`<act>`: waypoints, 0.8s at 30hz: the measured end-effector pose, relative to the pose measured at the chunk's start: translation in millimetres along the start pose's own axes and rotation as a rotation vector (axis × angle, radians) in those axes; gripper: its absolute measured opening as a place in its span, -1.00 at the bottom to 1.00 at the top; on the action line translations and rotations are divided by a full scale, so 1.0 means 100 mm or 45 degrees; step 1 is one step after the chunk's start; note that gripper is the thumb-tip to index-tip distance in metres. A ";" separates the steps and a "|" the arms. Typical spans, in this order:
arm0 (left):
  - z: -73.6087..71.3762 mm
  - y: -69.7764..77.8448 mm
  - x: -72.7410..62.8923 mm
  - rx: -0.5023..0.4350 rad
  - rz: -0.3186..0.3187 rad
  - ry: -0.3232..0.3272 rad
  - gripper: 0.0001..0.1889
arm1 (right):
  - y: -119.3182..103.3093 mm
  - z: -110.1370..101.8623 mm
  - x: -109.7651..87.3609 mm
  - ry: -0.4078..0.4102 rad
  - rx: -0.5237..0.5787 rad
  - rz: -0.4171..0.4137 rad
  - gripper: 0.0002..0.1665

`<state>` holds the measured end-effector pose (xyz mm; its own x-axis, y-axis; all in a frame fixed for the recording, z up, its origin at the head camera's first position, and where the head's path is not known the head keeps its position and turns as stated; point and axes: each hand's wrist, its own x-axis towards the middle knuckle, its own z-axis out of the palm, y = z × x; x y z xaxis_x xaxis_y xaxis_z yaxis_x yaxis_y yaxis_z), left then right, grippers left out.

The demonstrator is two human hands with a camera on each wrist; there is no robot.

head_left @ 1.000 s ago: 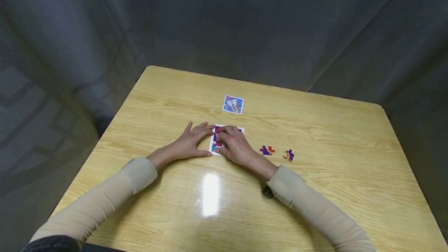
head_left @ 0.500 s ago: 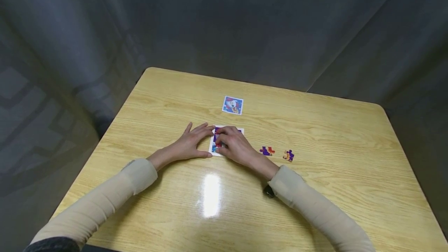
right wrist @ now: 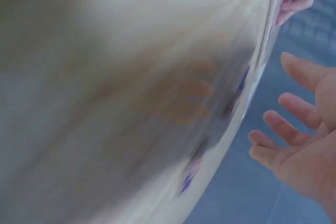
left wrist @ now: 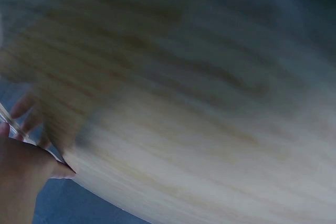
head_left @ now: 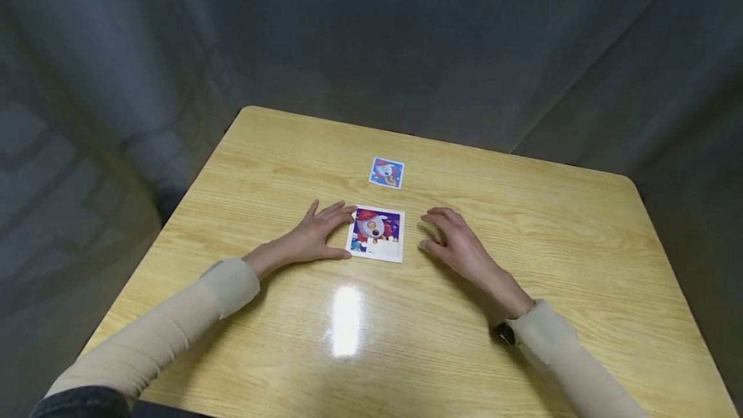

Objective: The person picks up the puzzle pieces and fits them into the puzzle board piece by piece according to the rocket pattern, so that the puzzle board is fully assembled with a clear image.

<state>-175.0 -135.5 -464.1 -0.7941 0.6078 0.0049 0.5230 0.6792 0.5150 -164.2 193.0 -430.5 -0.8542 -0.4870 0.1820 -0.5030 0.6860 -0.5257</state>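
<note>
A square jigsaw puzzle (head_left: pixel 371 228) with a white border lies mid-table. Its picture shows a pale cartoon head on purple; the lower middle and right are bare white. My left hand (head_left: pixel 316 237) rests along its left edge, thumb and fingers spread and touching the border. To the right of the puzzle, my right hand (head_left: pixel 461 247) is over the table with loosely bent fingers and nothing visible between them. Loose jigsaw pieces (right wrist: pixel 191 174) lie near that hand in the right wrist view; in the head view the hand covers them.
A small printed picture card (head_left: pixel 386 173) with a white edge lies beyond the puzzle. The wooden table (head_left: pixel 551 211) has a bright light reflection toward its front. Grey curtains (head_left: pixel 371 50) hang behind and at both sides.
My right hand has left the puzzle and moved right, over where the loose pieces showed before. The puzzle's picture is now uncovered. My left hand stays at the edge.
</note>
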 end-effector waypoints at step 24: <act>0.00 0.00 -0.01 -0.018 0.004 0.011 -0.25 | 0.43 -0.18 -0.37 -0.055 0.035 -0.039 -0.72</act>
<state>-174.0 -136.1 -463.6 -0.7951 0.6063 0.0140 0.5211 0.6713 0.5270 -156.9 250.0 -444.9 -0.8317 -0.5309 0.1628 -0.5247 0.6555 -0.5432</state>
